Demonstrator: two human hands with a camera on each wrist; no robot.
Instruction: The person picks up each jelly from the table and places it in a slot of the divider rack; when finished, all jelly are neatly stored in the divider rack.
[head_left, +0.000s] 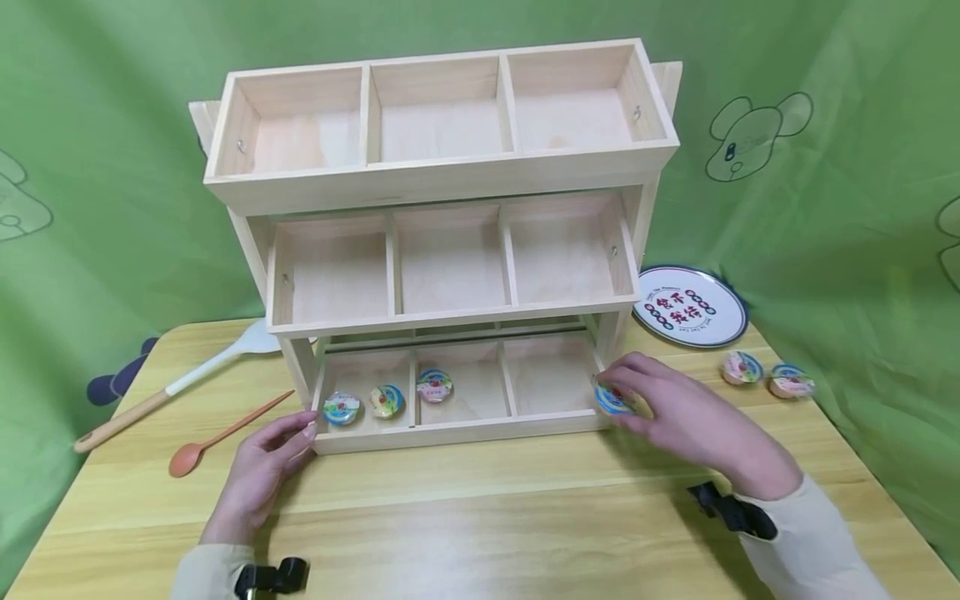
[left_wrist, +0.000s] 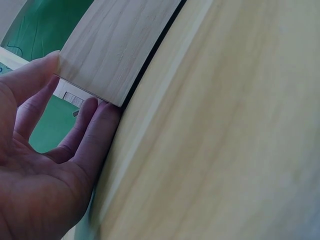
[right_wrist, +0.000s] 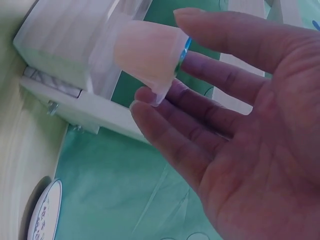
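My right hand (head_left: 667,408) holds a small jelly cup (right_wrist: 147,55) with a blue printed lid by its rim, over the right end of the bottom tier of a wooden rack (head_left: 450,433). In the right wrist view the cup's pale pink body points away from the palm. At the bottom tier's left front corner, my left hand (head_left: 258,467) grips the end of the wood, thumb at the upper edge and fingers (left_wrist: 95,127) lower down. Two jelly cups (head_left: 342,408) lie in that tier's left compartment, and another jelly cup (head_left: 435,386) in its middle one.
Two more jelly cups (head_left: 742,367) stand on the table (head_left: 450,533) at the right, near a white plate (head_left: 690,308) with a dark rim. To the left lie a white spatula (head_left: 202,371) with a wooden handle and an orange-brown spoon (head_left: 187,458). Green cloth (head_left: 825,250) hangs behind.
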